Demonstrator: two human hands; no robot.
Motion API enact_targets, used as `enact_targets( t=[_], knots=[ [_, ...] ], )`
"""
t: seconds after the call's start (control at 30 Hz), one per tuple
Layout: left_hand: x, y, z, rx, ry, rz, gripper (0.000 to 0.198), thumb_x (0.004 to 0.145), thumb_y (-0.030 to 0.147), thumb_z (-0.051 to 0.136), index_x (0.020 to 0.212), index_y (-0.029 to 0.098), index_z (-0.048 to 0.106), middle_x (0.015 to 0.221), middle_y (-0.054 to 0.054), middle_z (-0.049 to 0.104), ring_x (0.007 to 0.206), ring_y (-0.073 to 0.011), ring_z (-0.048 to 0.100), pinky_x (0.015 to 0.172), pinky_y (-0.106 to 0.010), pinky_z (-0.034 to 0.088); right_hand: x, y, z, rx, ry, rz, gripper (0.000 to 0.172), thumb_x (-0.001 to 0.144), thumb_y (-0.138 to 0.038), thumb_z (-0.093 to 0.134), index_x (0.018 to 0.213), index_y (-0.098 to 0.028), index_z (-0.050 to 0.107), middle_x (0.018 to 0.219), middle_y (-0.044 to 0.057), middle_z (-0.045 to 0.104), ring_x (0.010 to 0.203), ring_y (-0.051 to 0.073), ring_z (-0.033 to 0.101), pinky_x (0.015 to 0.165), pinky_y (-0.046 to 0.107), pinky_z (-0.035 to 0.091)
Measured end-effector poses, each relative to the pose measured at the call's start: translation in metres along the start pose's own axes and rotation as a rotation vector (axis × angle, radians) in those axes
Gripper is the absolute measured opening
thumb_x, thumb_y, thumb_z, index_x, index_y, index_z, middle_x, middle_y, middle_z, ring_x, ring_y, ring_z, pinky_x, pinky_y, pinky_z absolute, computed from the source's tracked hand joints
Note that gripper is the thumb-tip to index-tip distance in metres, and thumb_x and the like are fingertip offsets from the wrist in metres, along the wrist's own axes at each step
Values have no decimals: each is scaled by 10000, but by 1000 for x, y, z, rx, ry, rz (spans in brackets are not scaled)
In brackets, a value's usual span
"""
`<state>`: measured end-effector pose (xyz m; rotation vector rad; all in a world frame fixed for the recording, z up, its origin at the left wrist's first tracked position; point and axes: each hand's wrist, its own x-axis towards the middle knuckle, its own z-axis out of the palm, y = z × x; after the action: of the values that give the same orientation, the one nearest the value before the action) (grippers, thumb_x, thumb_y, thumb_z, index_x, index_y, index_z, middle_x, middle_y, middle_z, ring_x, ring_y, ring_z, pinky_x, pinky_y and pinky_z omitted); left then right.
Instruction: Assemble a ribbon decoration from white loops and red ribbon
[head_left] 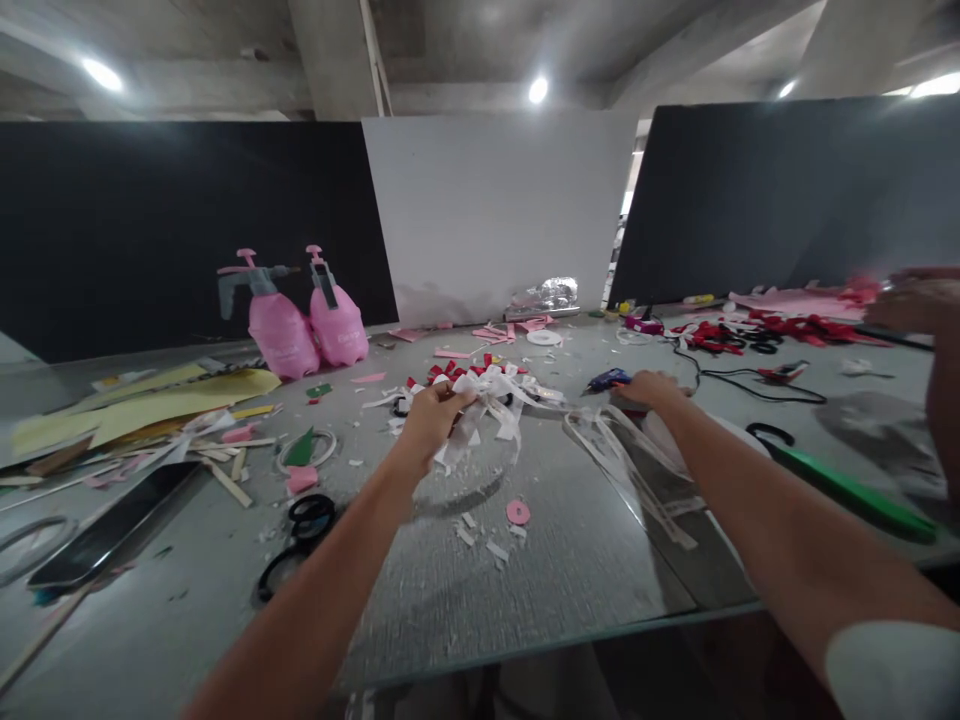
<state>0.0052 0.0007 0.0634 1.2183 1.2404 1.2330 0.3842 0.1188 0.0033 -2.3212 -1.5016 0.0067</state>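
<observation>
My left hand (433, 418) is closed in a pinch on a white ribbon bow (491, 390), with loops and loose tails spread to the right of the fingers. Red ribbon pieces (442, 373) lie just behind it. Over to the right, my right hand (654, 388) is closed around a blue glue gun (607, 380), whose nozzle points left; the hand hides its handle. Long strips of sheer white ribbon (622, 460) lie on the table below that hand. A pink paper ring (517, 512) and small white scraps rest in front of the bow.
Two pink spray bottles (337, 325) stand at the back left. Black scissors (300, 540), a phone (112, 525) and yellow paper (187, 405) lie on the left. On the right are a green-handled tool (855, 488), a black cable (742, 385) and another person's hand (911, 300).
</observation>
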Motion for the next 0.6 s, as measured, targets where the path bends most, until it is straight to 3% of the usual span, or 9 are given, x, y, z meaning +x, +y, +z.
enact_targets(
  t=[0.1, 0.27, 0.33, 0.43, 0.6],
  knots=[
    [17, -17, -1, -15, 62, -59, 308, 599, 386, 759, 792, 160, 677, 658, -19, 663, 500, -111, 542, 478, -213, 368, 1, 4, 4, -127, -51, 26, 591, 701, -535, 671, 1073, -76, 668, 1130, 305, 615, 1130, 433, 547, 875, 545, 389],
    [27, -40, -5, -56, 61, -90, 286, 668, 397, 687, 847, 174, 692, 799, -45, 715, 570, -137, 600, 512, -232, 413, -27, -31, -14, 97, 158, -42, 657, 751, -541, 609, 1201, -64, 568, 1054, 254, 659, 1003, 362, 621, 807, 431, 439],
    [27, -46, -6, -36, 83, -71, 293, 667, 396, 689, 853, 170, 695, 811, -44, 714, 570, -131, 599, 507, -225, 409, -50, -56, -20, 254, 225, -137, 604, 750, -546, 610, 1184, -128, 574, 1022, 188, 685, 947, 315, 638, 779, 384, 452],
    [26, -51, -5, -37, 101, -53, 311, 661, 414, 700, 849, 165, 697, 776, -35, 697, 538, -118, 578, 488, -220, 407, -87, -94, -22, 423, 216, -396, 458, 794, -504, 584, 1131, -194, 607, 933, 101, 714, 846, 244, 651, 744, 324, 461],
    [21, -53, -4, -64, 112, -26, 358, 660, 455, 714, 842, 147, 697, 716, -38, 668, 517, -117, 569, 474, -223, 430, -127, -126, -12, 446, 242, -588, 443, 814, -436, 593, 1184, -194, 615, 1024, 113, 723, 894, 255, 661, 784, 327, 470]
  ],
)
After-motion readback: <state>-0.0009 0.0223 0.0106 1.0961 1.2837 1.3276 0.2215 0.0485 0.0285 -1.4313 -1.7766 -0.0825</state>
